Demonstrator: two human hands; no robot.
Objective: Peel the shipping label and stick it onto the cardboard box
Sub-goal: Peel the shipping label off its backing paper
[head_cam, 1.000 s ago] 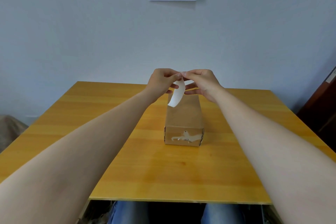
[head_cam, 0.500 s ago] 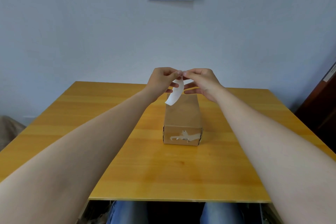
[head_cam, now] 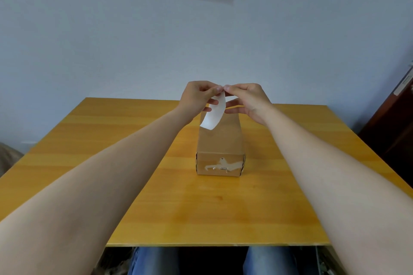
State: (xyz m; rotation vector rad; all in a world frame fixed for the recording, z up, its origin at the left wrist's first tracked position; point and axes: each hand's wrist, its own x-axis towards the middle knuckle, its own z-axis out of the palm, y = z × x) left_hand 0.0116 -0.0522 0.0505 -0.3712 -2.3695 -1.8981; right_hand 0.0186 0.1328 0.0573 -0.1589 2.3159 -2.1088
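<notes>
The long brown cardboard box (head_cam: 220, 145) is lying mid-surface (head_cam: 89, 140), pointing toward the far edge; the curled white paper label (head_cam: 212, 114) is hanging above its far end.

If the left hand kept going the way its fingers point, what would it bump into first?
The left hand points rightward, so it would probably meet the right hand almost at once. Their fingertips already pinch the top of the white label together above the cardboard box.

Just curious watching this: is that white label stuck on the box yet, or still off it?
Off it. The label hangs curled from the left hand and right hand, above the cardboard box.
</notes>
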